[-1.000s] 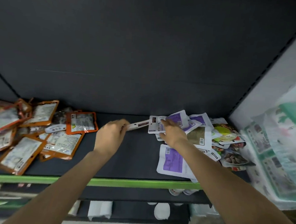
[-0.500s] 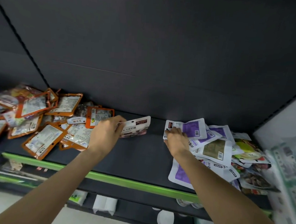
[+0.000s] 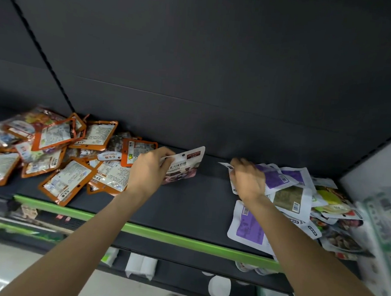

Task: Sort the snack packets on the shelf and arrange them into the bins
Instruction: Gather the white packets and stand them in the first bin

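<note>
Two hands on shelf (image 3: 185,207), left hand (image 3: 147,171) pinching "STONE CANDY"-type white packet (image 3: 184,164), right hand (image 3: 247,180) gripping purple-labelled packet (image 3: 273,178)

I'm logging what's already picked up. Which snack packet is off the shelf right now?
The white packet with the dark red label, pinched by the left hand between the two piles; the others lie on the shelf.

1. Your left hand (image 3: 147,171) is carrying the white packet (image 3: 183,164) leftward, off the right-hand pile (image 3: 302,199) and out over the bare middle of the shelf (image 3: 197,201). A second ago it was touching that pile.
2. The packet is turning as it goes: edge-on before, its printed face is now showing.
3. Your right hand (image 3: 247,180) is curling onto a purple-and-white packet (image 3: 273,178) at the pile's left edge.
4. Your head is panning left, so more of the orange packets (image 3: 57,152) is coming into view.
</note>
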{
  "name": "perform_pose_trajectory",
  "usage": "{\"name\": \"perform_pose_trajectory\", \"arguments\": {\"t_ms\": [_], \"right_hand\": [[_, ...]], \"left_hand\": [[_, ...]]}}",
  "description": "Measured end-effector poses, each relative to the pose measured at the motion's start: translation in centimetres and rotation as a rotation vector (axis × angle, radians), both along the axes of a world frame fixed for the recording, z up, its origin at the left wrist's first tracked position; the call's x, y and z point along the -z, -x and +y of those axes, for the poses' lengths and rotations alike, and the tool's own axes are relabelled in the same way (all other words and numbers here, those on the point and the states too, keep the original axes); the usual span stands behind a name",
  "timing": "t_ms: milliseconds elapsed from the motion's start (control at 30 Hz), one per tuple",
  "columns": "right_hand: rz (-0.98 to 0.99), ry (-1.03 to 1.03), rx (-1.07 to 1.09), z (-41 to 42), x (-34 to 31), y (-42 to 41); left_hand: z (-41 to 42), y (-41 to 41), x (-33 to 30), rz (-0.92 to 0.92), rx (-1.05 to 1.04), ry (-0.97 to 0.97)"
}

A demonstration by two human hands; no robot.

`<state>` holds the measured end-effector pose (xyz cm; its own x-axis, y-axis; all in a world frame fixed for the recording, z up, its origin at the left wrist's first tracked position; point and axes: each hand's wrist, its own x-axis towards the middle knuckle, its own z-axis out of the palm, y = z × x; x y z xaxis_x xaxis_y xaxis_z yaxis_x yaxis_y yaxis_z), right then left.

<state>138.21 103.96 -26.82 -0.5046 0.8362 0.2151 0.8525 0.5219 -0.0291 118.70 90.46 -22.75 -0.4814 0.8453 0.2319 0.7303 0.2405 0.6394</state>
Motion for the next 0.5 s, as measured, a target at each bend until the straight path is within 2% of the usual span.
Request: {"name": "perform_pose_trajectory", "arguments": {"t_ms": [100, 233, 433, 500], "right_hand": [[0.156, 0.062, 0.073, -0.1, -3.2, -0.5], [0.322, 0.152, 0.046, -0.2, -6.3, -1.4], [0.596, 0.283, -0.094, -2.0, -9.3, -0.6], [0.626, 0.303, -0.148, -3.0, -9.8, 0.5]], "left_hand": [[-0.1, -0.1, -1.1, -0.019, 0.004, -0.008], [-1.0, -0.6, -2.7, -0.022, 0.014, -0.017], [-4.3, -0.6, -4.7, -0.023, -0.024, -0.079], [-5.7, -0.4, -5.2, -0.009, -0.062, -0.095]]}}
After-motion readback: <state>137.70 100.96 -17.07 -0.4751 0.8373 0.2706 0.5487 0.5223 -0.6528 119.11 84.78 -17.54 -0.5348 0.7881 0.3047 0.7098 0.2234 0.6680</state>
